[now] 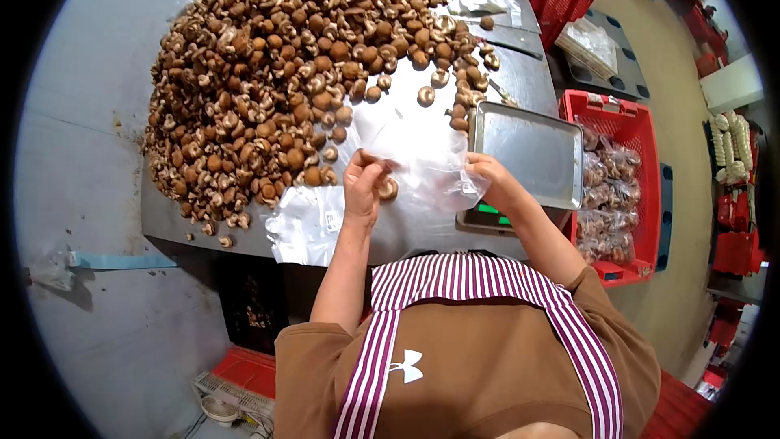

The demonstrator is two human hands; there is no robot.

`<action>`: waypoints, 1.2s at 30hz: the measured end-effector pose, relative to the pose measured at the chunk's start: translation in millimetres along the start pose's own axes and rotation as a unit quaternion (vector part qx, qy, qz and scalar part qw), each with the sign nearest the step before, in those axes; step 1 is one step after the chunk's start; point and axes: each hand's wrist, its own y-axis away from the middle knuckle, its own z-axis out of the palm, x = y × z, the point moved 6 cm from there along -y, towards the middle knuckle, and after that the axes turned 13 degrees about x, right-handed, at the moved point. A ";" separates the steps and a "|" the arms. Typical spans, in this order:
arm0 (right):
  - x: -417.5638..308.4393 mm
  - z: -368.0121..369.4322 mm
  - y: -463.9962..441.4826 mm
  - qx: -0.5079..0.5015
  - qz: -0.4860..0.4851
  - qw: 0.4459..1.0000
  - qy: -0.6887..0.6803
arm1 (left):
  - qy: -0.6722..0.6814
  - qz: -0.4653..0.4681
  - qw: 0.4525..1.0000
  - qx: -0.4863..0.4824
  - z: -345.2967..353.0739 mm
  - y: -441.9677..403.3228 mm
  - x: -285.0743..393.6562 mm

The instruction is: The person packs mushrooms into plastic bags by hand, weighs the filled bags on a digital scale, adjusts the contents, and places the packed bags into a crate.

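At the far left, a light blue strip (126, 262) runs near the edge of the metal table (166, 207). On this table lies a large heap of shiitake mushrooms (244, 97), with brown caps and pale stems, and several single ones are scattered at its right border. Below the heap, close to the front edge of the table, flat transparent plastic bags (305, 228) lie partly over one another.

Just to the right of these, the left hand (364, 183) is nearly closed, with thumb and finger pinching the left side of a thin clear bag (431, 167). One loose mushroom (388, 189) shows just beside this hand. The clear bag is spread between the two hands, in front of the person's striped apron (455, 276); whether it touches the table, I cannot tell. The right hand (494, 175) holds the other side of it with narrow fingers, near the scale.

This scale carries a rectangular metal tray (532, 154), and its green display (489, 210) is lit below the right forearm. Farther right, beside the table, a red plastic crate (647, 219) contains clear packs of mushrooms (608, 195) in rows.
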 end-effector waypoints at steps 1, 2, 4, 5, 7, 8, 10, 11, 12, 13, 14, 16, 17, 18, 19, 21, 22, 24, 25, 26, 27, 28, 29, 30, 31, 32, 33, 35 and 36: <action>-6.9 -0.2 0.7 0.020 -0.006 1.000 -0.003 | 0.033 -0.050 0.998 -0.015 8.1 -0.1 0.3; -12.1 -2.4 0.5 0.039 -0.011 0.999 -0.007 | 0.025 -0.069 0.997 -0.033 13.5 -1.8 -0.5; -19.2 -13.9 -3.6 0.074 -0.041 0.996 0.005 | -0.025 -0.134 0.989 -0.065 22.0 -0.3 -10.9; -22.6 -24.2 -7.0 0.111 -0.066 0.992 0.015 | -0.043 -0.156 0.983 -0.082 23.3 0.3 -18.8; -18.3 -46.6 -17.8 0.114 -0.087 0.989 0.026 | -0.107 -0.212 0.968 -0.085 22.1 7.7 -27.5; -16.6 -62.7 -21.2 0.162 -0.087 0.978 0.101 | -0.106 -0.197 0.971 -0.082 15.7 5.5 -41.0; -22.0 -78.9 -24.8 0.233 -0.148 0.928 0.248 | -0.104 -0.179 0.975 -0.075 9.0 3.0 -52.6; -19.5 -78.5 -27.8 0.229 -0.150 0.929 0.249 | -0.144 -0.152 0.975 -0.070 7.9 3.1 -49.2; -27.2 -82.6 -25.0 0.298 -0.224 0.884 0.280 | -0.183 -0.126 0.973 -0.065 6.7 3.0 -46.6; -34.7 -84.0 -18.9 0.364 -0.296 0.828 0.307 | -0.183 -0.124 0.973 -0.063 3.7 2.2 -49.0; -50.0 -67.2 -5.7 0.383 -0.366 0.780 0.333 | -0.204 -0.095 0.973 -0.054 -0.1 -0.8 -50.7; -74.8 -27.1 18.1 0.352 -0.420 0.760 0.348 | -0.244 -0.043 0.968 -0.037 0.0 -3.8 -49.5; -84.6 -3.0 32.2 0.325 -0.470 0.737 0.361 | -0.244 -0.046 0.968 -0.035 -3.4 -5.7 -53.5; -84.1 15.0 35.9 0.289 -0.456 0.766 0.349 | -0.247 -0.026 0.968 -0.034 -7.9 -9.3 -58.3; -82.9 34.3 36.5 0.246 -0.446 0.790 0.340 | -0.250 -0.006 0.968 -0.035 -8.8 -12.1 -60.3; -69.8 52.9 25.2 0.192 -0.446 0.794 0.366 | -0.306 0.137 0.942 -0.024 3.1 -16.4 -48.1; -60.3 54.5 17.4 0.183 -0.430 0.809 0.356 | -0.354 0.277 0.893 -0.008 11.3 -13.4 -34.8; -39.8 53.7 3.6 0.164 -0.395 0.840 0.333 | -0.334 0.210 0.919 0.002 9.2 -18.8 -35.4; -31.1 52.6 -0.6 0.160 -0.367 0.858 0.321 | -0.312 0.141 0.939 0.012 5.5 -18.6 -39.6; -21.9 49.7 -4.7 0.159 -0.353 0.856 0.341 | -0.237 0.072 0.969 0.018 5.5 -16.2 -38.4; -13.6 46.0 -9.9 0.160 -0.339 0.855 0.360 | -0.161 0.001 0.987 0.026 5.4 -15.5 -38.4; -5.8 43.4 -14.9 0.165 -0.314 0.862 0.362 | -0.163 -0.018 0.986 0.024 2.3 -15.8 -40.8; 0.3 41.1 -19.6 0.169 -0.291 0.868 0.364 | -0.172 0.008 0.985 0.030 -1.1 -17.3 -39.6; 7.3 37.7 -25.2 0.165 -0.232 0.883 0.372 | -0.180 0.037 0.982 0.033 -0.3 -14.9 -39.5; 15.0 34.7 -31.3 0.152 -0.213 0.899 0.352 | -0.180 0.026 0.983 0.028 5.5 -9.0 -41.7; 22.3 30.0 -37.1 0.150 -0.202 0.910 0.330 | -0.217 0.034 0.975 0.046 10.8 -4.1 -38.2; 27.0 26.6 -41.1 0.146 -0.192 0.921 0.307 | -0.254 0.044 0.964 0.063 15.8 0.5 -33.6; 25.8 25.6 -41.8 0.151 -0.159 0.942 0.255 | -0.321 0.064 0.944 0.042 26.1 10.2 -35.0; 25.7 24.9 -41.0 0.147 -0.131 0.959 0.204 | -0.341 0.121 0.932 0.007 34.4 14.9 -36.3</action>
